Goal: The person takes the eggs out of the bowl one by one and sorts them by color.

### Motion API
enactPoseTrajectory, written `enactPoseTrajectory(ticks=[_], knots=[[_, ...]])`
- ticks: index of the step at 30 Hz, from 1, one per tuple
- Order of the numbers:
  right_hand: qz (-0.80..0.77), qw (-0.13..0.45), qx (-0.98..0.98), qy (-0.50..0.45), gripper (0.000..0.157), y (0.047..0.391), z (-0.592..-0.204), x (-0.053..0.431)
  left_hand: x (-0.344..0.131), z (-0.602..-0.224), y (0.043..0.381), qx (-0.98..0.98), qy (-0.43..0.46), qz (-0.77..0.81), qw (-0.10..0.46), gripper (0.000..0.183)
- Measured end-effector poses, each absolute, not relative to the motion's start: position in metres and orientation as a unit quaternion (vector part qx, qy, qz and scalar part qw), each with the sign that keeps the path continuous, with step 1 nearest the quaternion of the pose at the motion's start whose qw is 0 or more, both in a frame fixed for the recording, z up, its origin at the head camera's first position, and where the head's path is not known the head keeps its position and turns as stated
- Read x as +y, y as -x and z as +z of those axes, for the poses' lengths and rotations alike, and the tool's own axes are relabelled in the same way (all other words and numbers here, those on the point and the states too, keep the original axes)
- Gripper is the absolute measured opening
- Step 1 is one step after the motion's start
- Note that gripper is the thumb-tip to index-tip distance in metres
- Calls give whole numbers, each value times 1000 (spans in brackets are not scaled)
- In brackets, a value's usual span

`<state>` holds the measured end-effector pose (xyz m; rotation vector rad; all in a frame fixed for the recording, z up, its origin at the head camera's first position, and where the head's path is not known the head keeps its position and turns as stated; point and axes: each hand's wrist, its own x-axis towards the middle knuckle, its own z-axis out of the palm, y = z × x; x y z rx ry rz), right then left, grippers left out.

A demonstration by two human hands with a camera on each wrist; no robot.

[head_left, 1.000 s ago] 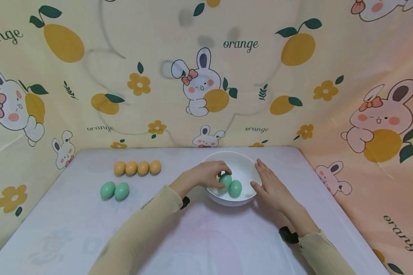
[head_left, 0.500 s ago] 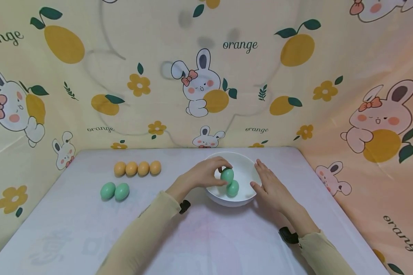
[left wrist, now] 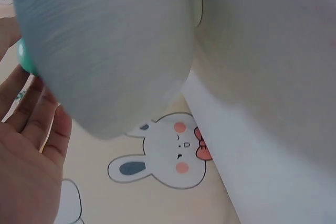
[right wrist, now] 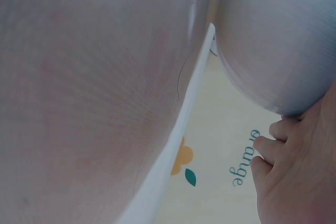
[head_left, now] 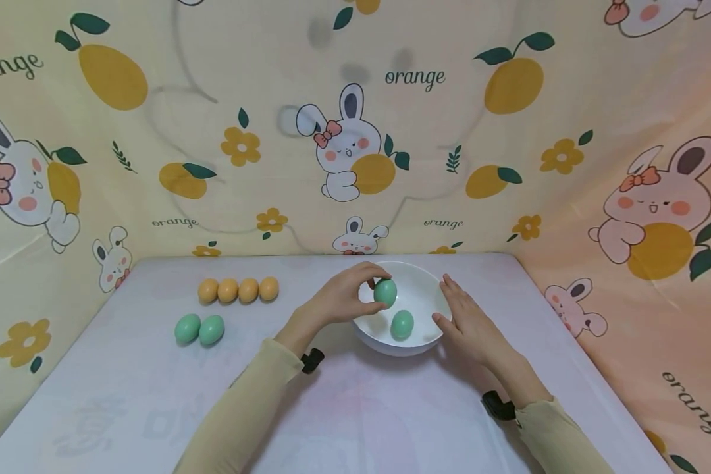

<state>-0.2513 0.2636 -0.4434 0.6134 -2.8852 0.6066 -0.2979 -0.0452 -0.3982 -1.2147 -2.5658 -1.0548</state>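
Between thumb and fingers, my left hand pinches a green egg over the left part of a white bowl. Part of that green egg also shows in the left wrist view, beside the bowl's outer wall. A second green egg lies inside the bowl. My right hand rests against the bowl's right side with its fingers extended. In the right wrist view, the fingers of the right hand touch the bowl's outside.
Left of the bowl, several orange eggs stand in a row on the white table. Two green eggs lie together nearer the front. A printed cloth hangs behind and at the sides.
My left hand has lifted its green egg up off the bowl's inside and drawn it back towards the left rim. The other green egg shifted slightly in the bowl. My right hand stayed put.
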Motion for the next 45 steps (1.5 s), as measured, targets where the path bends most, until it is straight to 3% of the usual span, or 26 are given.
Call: enactPoseTrajectory(ticks=[26, 45], knots=[[208, 64, -955, -203, 78, 251, -442, 263, -111, -391, 279, -862, 333, -367, 109, 53], [209, 68, -953, -207, 77, 251, -442, 263, -166, -382, 269, -894, 334, -290, 74, 49]])
